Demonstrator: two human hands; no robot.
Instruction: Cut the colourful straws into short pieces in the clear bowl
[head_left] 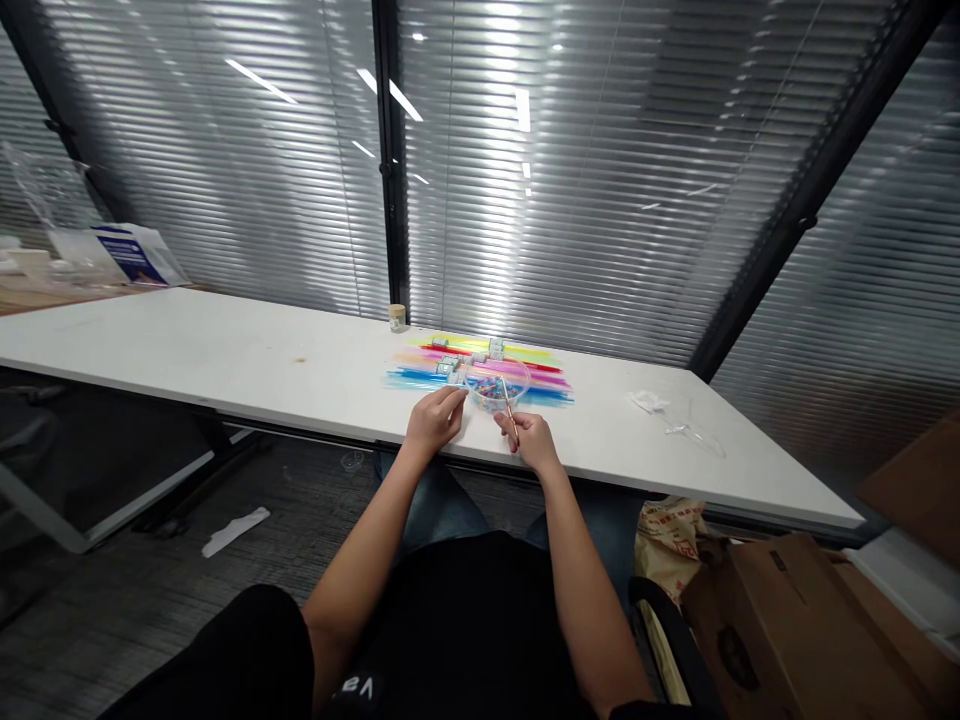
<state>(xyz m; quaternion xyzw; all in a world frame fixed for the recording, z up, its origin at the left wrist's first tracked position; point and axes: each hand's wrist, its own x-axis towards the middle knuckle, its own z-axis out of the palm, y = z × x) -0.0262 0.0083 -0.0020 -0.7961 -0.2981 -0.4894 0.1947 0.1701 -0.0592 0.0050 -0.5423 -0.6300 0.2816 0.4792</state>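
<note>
My left hand [435, 417] rests at the white table's [225, 350] front edge, fingers curled in a pinch beside a clear bowl [496, 384] of small coloured pieces; what it pinches is too small to make out. My right hand [532, 437] is closed on a thin reddish stick-like tool [509, 407] whose tip points into the bowl. Behind the bowl lie rows of coloured strips [480, 366], blue, pink, red and yellow, with several small spools [448, 364] on them.
A small jar [397, 317] stands behind the strips by the blinds. Crumpled white paper and clear plastic [675, 418] lie to the right. Cardboard boxes [810, 620] and a bag [670, 540] sit on the floor at right. A paper scrap [234, 530] lies on the floor.
</note>
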